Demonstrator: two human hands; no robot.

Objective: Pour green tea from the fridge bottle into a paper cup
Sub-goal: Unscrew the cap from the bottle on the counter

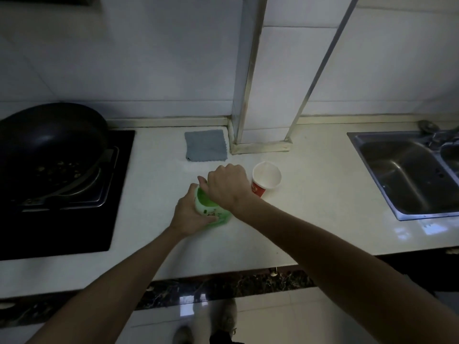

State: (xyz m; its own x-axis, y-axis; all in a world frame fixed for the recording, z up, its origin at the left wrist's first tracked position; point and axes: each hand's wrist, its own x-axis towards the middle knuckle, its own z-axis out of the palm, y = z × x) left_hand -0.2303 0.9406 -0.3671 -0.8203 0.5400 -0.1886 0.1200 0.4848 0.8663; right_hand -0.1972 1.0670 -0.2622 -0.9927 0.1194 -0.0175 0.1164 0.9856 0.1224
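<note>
A green tea bottle (pixel 211 209) with a green label stands upright on the white counter (pixel 310 219), seen from above. My left hand (pixel 190 214) wraps around its body from the left. My right hand (pixel 227 186) is closed over the top of the bottle, hiding the cap and neck. Just to the right of the bottle stands a paper cup (pixel 266 177), red outside and white inside, upright; its inside looks bare.
A grey cloth (pixel 205 145) lies behind the bottle by a tiled pillar (pixel 263 135). At the left, a black wok (pixel 49 145) sits on a dark stove (pixel 74 219). A steel sink (pixel 407 175) is at the right. The counter's front edge runs close to me.
</note>
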